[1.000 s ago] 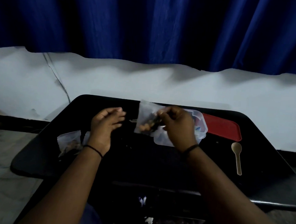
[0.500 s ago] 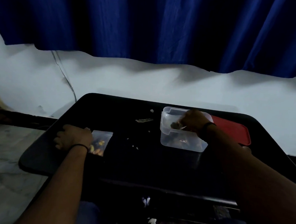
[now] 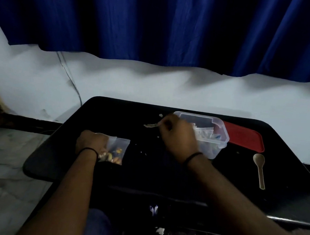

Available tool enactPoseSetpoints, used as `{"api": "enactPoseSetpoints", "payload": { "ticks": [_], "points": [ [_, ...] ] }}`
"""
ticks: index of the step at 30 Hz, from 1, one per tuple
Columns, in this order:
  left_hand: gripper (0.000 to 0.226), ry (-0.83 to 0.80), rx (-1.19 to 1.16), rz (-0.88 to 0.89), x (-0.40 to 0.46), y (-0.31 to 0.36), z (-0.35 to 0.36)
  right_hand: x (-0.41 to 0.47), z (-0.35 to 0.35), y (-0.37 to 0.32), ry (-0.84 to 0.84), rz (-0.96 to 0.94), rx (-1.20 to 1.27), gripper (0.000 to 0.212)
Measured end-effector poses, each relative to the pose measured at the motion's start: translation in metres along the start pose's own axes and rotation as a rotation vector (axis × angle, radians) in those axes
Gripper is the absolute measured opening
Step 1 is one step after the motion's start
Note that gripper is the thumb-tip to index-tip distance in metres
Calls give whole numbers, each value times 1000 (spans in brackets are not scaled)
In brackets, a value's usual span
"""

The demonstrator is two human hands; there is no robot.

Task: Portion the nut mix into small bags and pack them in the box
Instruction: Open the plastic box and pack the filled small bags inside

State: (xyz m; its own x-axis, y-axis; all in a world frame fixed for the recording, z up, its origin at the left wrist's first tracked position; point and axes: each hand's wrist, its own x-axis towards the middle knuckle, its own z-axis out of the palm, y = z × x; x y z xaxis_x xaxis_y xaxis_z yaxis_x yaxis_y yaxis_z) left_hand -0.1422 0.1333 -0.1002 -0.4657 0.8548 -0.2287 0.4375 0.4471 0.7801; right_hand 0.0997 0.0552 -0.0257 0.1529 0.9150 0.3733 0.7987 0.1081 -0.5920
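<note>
Blue curtain (image 3: 155, 25) fills the top of view, hanging over a white wall (image 3: 170, 85) w/ a thin cable (image 3: 70, 78) running down it, left of the table.

Landmark = black table (image 3: 144, 172), in front of the wall, spans most of the lower half.

Red lid (image 3: 244, 136) lies flat at the table's far right corner. Clear plastic box (image 3: 214, 136) sits on the table touching the lid's left edge; crumpled clear bags inside, contents blurry.

Right hand (image 3: 178, 136) is over the table's far centre, in front of the box's left end, hiding part of it. Fingers curled in, knuckles up; whether they pinch anything – can't tell, tips hidden. Black band on the wrist.

Left hand (image 3: 91, 142) rests on the table's left part, near the front edge. Fingers curled down onto the left edge of the small bag (image 3: 115, 151) and gripping it; black band on that wrist too. The bag lies flat on the table just right of the hand, clear plastic, nut mix (image 3: 113, 155) gathered in its near end.

Pale spoon (image 3: 260, 167) lies on the table's right side, in front of the lid, bowl toward the wall, handle toward the person.

A torn scrap (image 3: 150, 125) lies on the table's far centre, just left of the right hand. Crumbs (image 3: 143, 153) scattered mid-table btw. the two hands.
</note>
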Motion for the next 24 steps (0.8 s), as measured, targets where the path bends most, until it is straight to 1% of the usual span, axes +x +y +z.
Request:
{"api": "enactPoseSetpoints", "payload": {
  "ticks": [2,4,6,9,11,14,16,18,20,22,23,24],
  "points": [
    [37,-49,-37,32,-3,0,8,-14,33,-7,-218,94,-22,31],
    [37,-100,-90,44,-6,1,17,-23,62,-6,-345,181,-6,37],
    [31,-158,-157,66,-8,0,28,-27,79,-3,-385,276,47,43],
    [33,-187,-203,111,-35,12,32,-24,89,3,-363,434,106,46],
    [34,-191,-237,102,-43,18,35,-17,91,6,-363,491,170,40],
    [34,-318,-293,68,-42,23,33,-12,89,6,-452,498,240,26],
    [30,-392,-347,72,-47,25,31,-13,87,9,-434,517,300,17],
    [20,-439,-462,101,-53,24,34,-14,84,13,-369,540,440,13],
    [18,-464,-537,145,-57,26,38,-17,77,17,-304,529,527,23],
    [13,-464,-581,168,-59,29,40,-21,61,15,-263,441,437,22],
    [10,-455,-594,176,-59,31,42,-23,49,13,-236,378,332,19],
    [5,-446,-605,190,-61,33,44,-23,39,13,-187,324,239,23]
  ]
}}
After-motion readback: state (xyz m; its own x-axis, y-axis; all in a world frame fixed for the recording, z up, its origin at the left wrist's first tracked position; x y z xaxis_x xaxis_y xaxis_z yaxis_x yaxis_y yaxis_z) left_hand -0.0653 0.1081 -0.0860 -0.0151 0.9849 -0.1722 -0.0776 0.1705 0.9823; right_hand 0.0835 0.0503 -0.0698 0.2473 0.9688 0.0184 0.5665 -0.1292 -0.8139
